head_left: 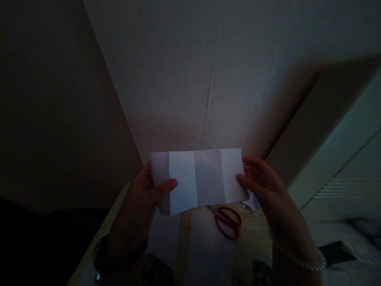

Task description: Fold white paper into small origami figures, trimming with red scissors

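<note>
Stretched between my two hands is a strip of white paper [210, 178] with several vertical fold creases, raised above the table. My left hand [149, 190] grips its left end, the thumb lying across the front and the fingers behind. At the other end, my right hand [262, 182] pinches the right edge between the thumb in front and fingers partly hidden behind. Below the paper, red-handled scissors [228, 222] rest on the table, their blades partly covered by the strip.
More white paper sheets [208, 246] lie on the wooden table [253, 238]. Crumpled paper scraps [252, 201] sit near my right wrist. A pale wall [172, 87] rises right behind the table. To the right stands a light-coloured panel with slots [342, 186]. The scene is dim.
</note>
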The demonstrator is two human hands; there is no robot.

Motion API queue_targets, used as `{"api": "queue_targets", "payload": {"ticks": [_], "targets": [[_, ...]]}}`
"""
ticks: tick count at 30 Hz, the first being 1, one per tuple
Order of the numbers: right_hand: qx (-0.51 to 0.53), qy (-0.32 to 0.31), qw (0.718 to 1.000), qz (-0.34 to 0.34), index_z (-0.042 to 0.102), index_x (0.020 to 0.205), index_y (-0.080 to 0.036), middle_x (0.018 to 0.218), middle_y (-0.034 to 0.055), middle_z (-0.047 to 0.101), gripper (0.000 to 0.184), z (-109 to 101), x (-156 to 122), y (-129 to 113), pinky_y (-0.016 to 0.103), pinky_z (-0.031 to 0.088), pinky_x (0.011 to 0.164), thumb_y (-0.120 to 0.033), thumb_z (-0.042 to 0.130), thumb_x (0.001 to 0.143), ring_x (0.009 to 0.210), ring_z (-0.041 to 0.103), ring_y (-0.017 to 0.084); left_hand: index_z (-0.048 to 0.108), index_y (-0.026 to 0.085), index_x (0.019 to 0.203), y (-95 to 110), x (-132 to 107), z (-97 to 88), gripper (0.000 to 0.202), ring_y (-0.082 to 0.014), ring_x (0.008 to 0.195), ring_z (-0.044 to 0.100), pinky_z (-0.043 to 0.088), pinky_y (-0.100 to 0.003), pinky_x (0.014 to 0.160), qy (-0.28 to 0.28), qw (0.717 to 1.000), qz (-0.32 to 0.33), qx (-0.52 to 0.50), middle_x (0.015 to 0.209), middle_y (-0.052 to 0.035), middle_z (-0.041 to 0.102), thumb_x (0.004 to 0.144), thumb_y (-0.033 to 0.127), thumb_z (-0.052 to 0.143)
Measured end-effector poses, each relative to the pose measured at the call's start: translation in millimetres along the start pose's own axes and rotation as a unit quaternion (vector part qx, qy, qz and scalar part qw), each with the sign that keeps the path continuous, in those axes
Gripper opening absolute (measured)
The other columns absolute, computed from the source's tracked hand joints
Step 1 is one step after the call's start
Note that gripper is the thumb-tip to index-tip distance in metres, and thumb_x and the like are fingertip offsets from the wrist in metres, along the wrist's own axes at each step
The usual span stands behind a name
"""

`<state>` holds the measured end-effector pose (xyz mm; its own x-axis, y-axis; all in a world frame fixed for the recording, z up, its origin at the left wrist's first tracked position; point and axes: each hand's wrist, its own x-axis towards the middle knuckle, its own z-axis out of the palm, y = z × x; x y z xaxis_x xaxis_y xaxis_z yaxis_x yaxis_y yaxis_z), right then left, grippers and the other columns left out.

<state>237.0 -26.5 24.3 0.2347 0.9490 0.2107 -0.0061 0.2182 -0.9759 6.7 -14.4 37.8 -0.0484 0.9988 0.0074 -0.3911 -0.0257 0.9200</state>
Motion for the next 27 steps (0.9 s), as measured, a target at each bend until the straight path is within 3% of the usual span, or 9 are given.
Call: {"api": "queue_targets", "payload": {"ticks": [4,7,11,14,17,19,23,25,27], "targets": [[-0.077,-0.037,0.995,-0.046,0.057,0.111,-0.028,0.091,0.0005,0.064,0.041,-3,7,13,0.037,0.055,0.078,-0.029,0.073,0.074,0.085,0.066,0.02,0.064,0.018,0.098,0,-1,1.2,0.051,-0.0205,0.073,0.073,0.056,-0.022,0.057,-0.01,0.999,-0.013,0.031,0.08,-0.0013,0.078,0.052,0.015,0.086],[-0.148,-0.025,0.984,-0.1,0.051,0.122,-0.027,0.117,0.0091,0.062,0.058,-2,6,16,0.05,0.049,0.097,-0.028,0.074,0.069,0.111,0.061,0.028,0.063,0.019,0.097,0,-4,4.4,0.052,-0.0197,0.069,0.072,0.056,-0.022,0.056,0.005,0.998,-0.008,0.064,0.077,0.0001,0.077,0.051,0.018,0.087],[-0.172,0.015,0.973,-0.156,0.049,0.129,-0.028,0.133,0.0112,0.059,0.042,1,-4,5,0.051,0.044,0.104,-0.029,0.057,0.089,0.125,0.055,0.027,0.061,0.019,0.101,0,-6,9.4,0.057,-0.0188,0.068,0.071,0.056,-0.022,0.055,0.009,0.992,0.003,0.123,0.076,0.0016,0.075,0.051,0.02,0.089],[-0.221,-0.001,0.958,-0.182,0.055,0.125,-0.026,0.131,0.01,0.062,0.032,7,-9,-2,0.049,0.045,0.104,-0.033,0.053,0.093,0.122,0.057,0.026,0.059,0.021,0.111,1,-8,13.8,0.063,-0.0169,0.07,0.071,0.055,-0.02,0.056,-0.01,0.988,0.008,0.151,0.08,0.0031,0.074,0.055,0.022,0.087],[-0.286,-0.035,0.933,-0.217,0.056,0.125,-0.021,0.13,0.0125,0.062,0.04,15,-7,-1,0.048,0.044,0.103,-0.027,0.064,0.086,0.122,0.056,0.028,0.059,0.025,0.118,1,-12,16.3,0.066,-0.0174,0.078,0.071,0.054,-0.021,0.063,-0.032,0.979,0.037,0.199,0.09,0.0032,0.074,0.059,0.02,0.085],[-0.292,-0.049,0.926,-0.235,0.061,0.116,-0.02,0.126,0.0122,0.064,0.034,20,-4,1,0.046,0.046,0.101,-0.02,0.066,0.082,0.118,0.058,0.028,0.062,0.026,0.115,1,-15,15.5,0.06,-0.021,0.085,0.07,0.054,-0.025,0.069,-0.055,0.96,0.08,0.262,0.097,0.0008,0.074,0.06,0.022,0.085],[-0.25,-0.045,0.943,-0.214,0.065,0.082,-0.022,0.087,0.0039,0.073,0.002,22,-1,0,0.036,0.051,0.075,-0.02,0.064,0.083,0.082,0.068,0.022,0.072,0.027,0.098,2,-19,10.3,0.038,-0.0259,0.088,0.07,0.054,-0.032,0.075,-0.114,0.902,0.15,0.389,0.096,-0.0017,0.077,0.063,0.031,0.084],[-0.23,-0.015,0.951,-0.208,0.063,0.079,-0.023,0.076,0.0011,0.071,0.005,20,-1,-1,0.034,0.049,0.068,-0.022,0.063,0.084,0.073,0.067,0.02,0.074,0.03,0.09,4,-20,7.2,0.026,-0.0241,0.089,0.07,0.053,-0.029,0.076,-0.156,0.887,0.174,0.398,0.093,0.0008,0.078,0.066,0.032,0.083],[-0.213,0.006,0.953,-0.217,0.062,0.081,-0.023,0.079,0.001,0.071,0.005,18,-2,-1,0.033,0.05,0.069,-0.022,0.061,0.086,0.076,0.067,0.02,0.075,0.032,0.085,7,-20,3.8,0.022,-0.0217,0.097,0.07,0.05,-0.026,0.086,-0.206,0.883,0.208,0.367,0.095,0.0034,0.078,0.065,0.036,0.085]]}}
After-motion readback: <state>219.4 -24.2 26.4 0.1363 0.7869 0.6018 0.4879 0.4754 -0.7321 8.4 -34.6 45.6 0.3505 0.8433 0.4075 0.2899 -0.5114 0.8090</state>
